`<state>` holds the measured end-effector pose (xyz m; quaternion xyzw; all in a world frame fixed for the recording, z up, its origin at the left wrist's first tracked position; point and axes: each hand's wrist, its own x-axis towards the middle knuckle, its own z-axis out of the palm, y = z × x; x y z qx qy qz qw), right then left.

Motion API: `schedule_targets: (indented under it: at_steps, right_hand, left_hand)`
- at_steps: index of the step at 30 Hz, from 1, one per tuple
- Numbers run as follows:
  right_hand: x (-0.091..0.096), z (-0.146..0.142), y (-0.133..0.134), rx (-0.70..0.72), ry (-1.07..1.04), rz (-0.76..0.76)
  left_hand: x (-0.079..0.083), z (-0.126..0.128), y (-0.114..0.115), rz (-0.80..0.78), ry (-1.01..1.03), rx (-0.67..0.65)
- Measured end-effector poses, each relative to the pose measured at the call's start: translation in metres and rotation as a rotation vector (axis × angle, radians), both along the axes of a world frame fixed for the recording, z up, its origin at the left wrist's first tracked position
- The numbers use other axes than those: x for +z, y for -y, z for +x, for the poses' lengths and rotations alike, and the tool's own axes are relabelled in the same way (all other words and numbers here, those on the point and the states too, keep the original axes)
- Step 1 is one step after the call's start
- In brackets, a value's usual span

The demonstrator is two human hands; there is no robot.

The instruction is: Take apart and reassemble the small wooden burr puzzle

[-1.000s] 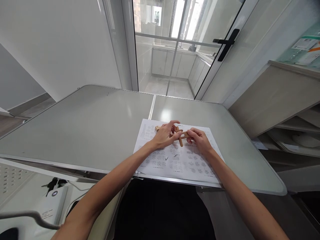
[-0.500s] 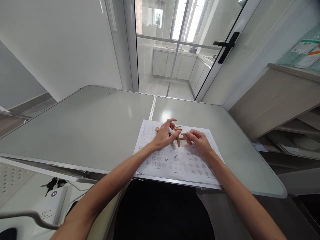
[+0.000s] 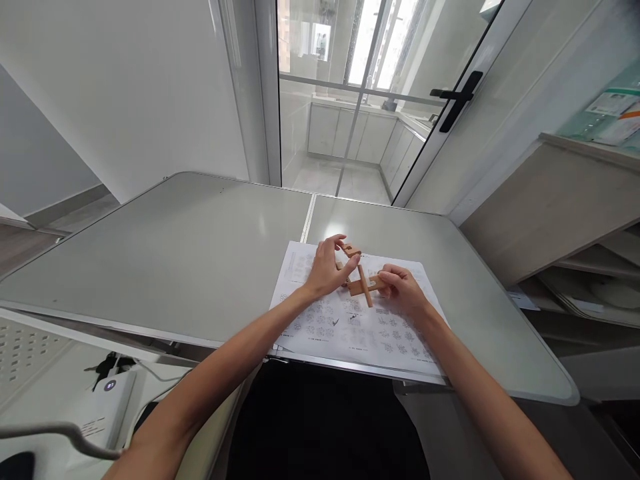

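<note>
My right hand (image 3: 400, 285) pinches the end of a notched wooden puzzle piece (image 3: 358, 287). A thin wooden stick (image 3: 365, 285) crosses this piece at an angle, and the two look fitted together. My left hand (image 3: 327, 268) is curled, with another notched wooden block (image 3: 352, 251) between its thumb and fingertips. Beneath the left palm, more wood shows in part, and its shape is mostly hidden. Both hands are over a printed paper sheet (image 3: 320, 340) covered in rows of small diagrams.
The sheet lies on a grey folding table (image 3: 175, 253) with a metal seam. Beyond stands a glass door with a black handle (image 3: 457, 100). A wooden shelf (image 3: 560, 200) rises at the right. At lower left are a white box (image 3: 107, 407) and cables.
The crossed wooden pieces in my right hand have tilted and come slightly toward me, apart from the block at my left fingertips. That block now shows more clearly.
</note>
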<state>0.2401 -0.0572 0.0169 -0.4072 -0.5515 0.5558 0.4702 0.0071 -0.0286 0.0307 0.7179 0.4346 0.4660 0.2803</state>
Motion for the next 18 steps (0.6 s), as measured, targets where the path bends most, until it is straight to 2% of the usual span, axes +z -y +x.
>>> schedule_targets:
  at_steps: [4, 13, 18]
  right_hand:
    - [0.004, 0.007, -0.002, -0.004, -0.154, -0.046]
    - [0.007, 0.010, -0.003, -0.026, -0.324, -0.112]
    - [0.006, 0.008, -0.003, -0.025, -0.345, -0.140]
  left_hand:
    - [-0.003, 0.001, -0.002, 0.028, -0.093, 0.069]
    - [-0.009, -0.001, 0.001, 0.171, -0.472, -0.110]
    - [-0.013, -0.002, -0.003, 0.255, -0.585, -0.135]
